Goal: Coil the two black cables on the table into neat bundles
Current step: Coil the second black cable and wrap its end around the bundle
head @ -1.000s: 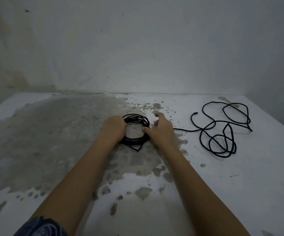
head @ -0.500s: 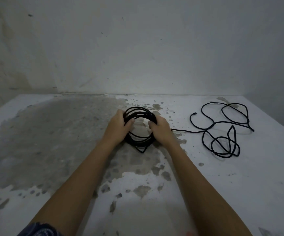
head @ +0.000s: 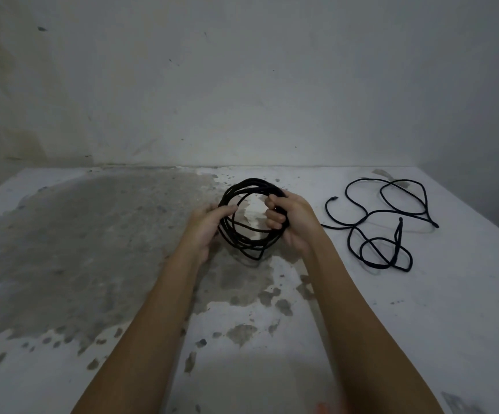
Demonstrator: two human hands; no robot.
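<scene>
Both hands have raised the coiled cable [head: 251,183] from flat on the worktop [head: 421,324] to a near-upright hoop held above it. Right hand [head: 293,219]: grip closed, fingers curled round the bunched strands on the hoop's right side. Left hand [head: 209,225]: lighter grip, thumb laid across the left-side strands, fingers behind them. Several lower turns sag out of line, so this bundle is judged formed but not yet tidied. Second cable [head: 397,237] lies in loose, uncoiled loops on the worktop to the right. One strand runs from it toward the right wrist; whether it joins the hoop cannot be told.
</scene>
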